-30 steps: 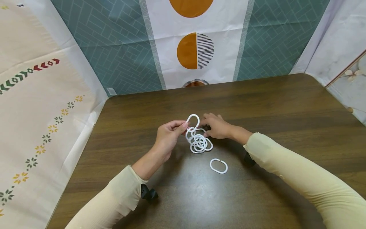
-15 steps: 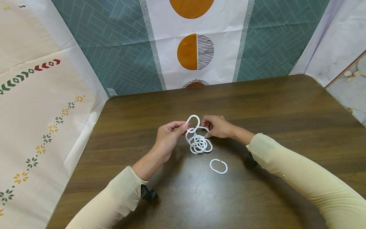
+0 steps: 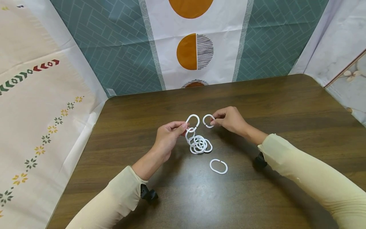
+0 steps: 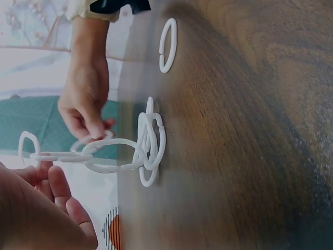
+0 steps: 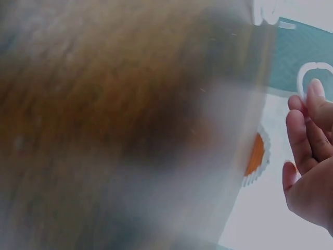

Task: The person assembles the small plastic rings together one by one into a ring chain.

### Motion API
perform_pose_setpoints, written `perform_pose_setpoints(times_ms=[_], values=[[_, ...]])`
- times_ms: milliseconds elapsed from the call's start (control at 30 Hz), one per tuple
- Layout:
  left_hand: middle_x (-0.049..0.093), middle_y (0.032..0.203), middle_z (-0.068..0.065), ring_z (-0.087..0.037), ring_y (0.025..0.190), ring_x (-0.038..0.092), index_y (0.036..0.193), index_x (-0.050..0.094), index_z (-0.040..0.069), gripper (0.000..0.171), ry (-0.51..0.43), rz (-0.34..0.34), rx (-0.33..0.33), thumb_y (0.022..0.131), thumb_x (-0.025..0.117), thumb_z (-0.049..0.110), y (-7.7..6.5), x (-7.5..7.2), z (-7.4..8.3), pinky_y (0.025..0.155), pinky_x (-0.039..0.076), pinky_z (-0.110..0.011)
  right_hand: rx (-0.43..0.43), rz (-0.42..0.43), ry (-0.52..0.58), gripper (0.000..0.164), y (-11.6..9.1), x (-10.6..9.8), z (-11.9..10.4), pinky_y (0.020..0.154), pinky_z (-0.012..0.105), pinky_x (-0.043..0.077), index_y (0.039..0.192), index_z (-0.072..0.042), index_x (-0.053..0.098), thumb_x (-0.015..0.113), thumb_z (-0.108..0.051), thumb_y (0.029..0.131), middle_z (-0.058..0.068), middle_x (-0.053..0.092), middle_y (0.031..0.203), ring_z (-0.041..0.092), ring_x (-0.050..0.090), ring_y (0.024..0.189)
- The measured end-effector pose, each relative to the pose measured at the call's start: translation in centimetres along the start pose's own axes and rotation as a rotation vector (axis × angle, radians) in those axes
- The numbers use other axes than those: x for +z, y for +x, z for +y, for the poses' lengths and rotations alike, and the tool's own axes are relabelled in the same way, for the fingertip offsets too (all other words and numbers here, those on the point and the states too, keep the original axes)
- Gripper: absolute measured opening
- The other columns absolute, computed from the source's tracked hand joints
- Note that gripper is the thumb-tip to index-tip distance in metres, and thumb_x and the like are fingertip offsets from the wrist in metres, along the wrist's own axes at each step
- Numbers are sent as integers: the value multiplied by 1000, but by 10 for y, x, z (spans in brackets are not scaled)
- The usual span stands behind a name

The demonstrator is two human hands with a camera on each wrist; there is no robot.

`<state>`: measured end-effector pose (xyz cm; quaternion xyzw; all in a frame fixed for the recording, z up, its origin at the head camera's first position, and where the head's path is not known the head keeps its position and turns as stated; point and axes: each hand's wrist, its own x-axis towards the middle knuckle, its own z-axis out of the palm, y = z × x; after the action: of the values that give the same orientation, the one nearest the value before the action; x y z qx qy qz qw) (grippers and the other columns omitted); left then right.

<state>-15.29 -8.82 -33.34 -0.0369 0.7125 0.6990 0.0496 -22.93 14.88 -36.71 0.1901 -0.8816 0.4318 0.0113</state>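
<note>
My left hand [image 3: 170,135] pinches the top link of a chain of white plastic oval rings [image 3: 199,144], whose lower links lie heaped on the table. In the left wrist view that chain [image 4: 112,141] runs from the fingers to the bunched links. To the right, my right hand [image 3: 230,120] pinches a separate white ring [image 3: 205,120] between thumb and fingers, a short way from the chain's top link. A small gap shows in the held ring [image 5: 302,78] in the right wrist view. Another loose ring [image 3: 218,171] lies nearer the front.
The brown wooden table [image 3: 271,105] stretches out on all sides of the hands. Patterned cloths, such as the teal and white one [image 3: 223,19], hang behind it, with a cream cloth [image 3: 31,127] at the left.
My right hand has taken a ring from beside the heap and lifted it up and to the right. The left hand has stayed in place with its chain.
</note>
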Motion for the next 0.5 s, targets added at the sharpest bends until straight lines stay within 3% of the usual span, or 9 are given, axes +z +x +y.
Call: perform_pose_setpoints(times_ms=[200,500], values=[[71,81,0,-11,70,63,105,68,-5,22,-5,-8,-26,91,67,11,3,1,-1,91,43,-46,-5,70,53,7,-9,-16,-7,54,21,43,80,-5,75,80,-11,78,4,70,74,11,55,62],[72,82,-1,-10,68,64,108,68,-6,26,-26,-26,-60,90,68,12,6,4,-1,96,40,-52,21,37,189,11,-23,-18,-25,54,20,44,79,-3,74,81,-11,77,8,71,74,10,59,62]])
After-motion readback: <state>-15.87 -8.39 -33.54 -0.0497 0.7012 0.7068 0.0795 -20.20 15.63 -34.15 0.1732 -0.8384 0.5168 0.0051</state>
